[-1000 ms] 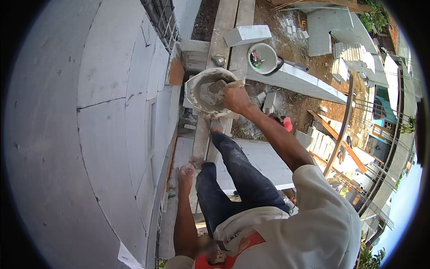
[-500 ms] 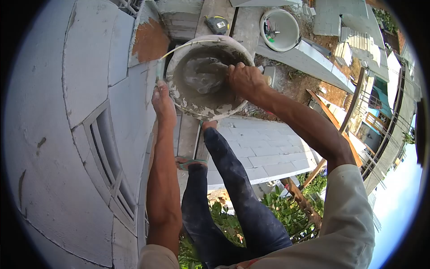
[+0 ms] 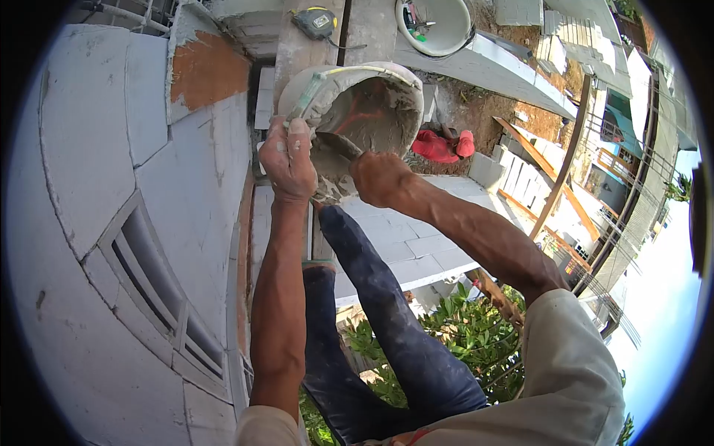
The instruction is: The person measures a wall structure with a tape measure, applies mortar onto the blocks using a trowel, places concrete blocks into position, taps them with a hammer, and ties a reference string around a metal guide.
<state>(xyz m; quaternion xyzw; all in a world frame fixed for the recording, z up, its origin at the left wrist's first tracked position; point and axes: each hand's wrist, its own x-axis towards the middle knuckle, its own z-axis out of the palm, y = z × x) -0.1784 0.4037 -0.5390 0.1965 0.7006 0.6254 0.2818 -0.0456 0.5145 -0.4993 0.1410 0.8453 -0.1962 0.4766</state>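
Observation:
A white bucket (image 3: pixel 405 78) smeared with wet grey mortar (image 3: pixel 383 130) is tilted, its mouth turned toward me. At its near left edge my left hand (image 3: pixel 291 160) grips it by the rim, beside the pale green handle grip (image 3: pixel 306 93). Closed around the handle of a trowel is my right hand (image 3: pixel 381 178). The trowel's blade (image 3: pixel 338 145) reaches inside the bucket, close to the left fingers. My right fist hides most of the trowel's handle.
Beyond the bucket, a tape measure (image 3: pixel 316 22) lies on planks (image 3: pixel 290 56). A second white bucket (image 3: pixel 465 37) holds small items. A grey block wall (image 3: pixel 193 186) rises at my left. Below, a person in red (image 3: pixel 439 145) is visible. Wooden beams (image 3: pixel 554 182) stand at the right.
The bucket has tipped toward me. My left hand has shifted higher along its rim, and my right hand has drawn the trowel back toward the near edge. A person in red has come into view.

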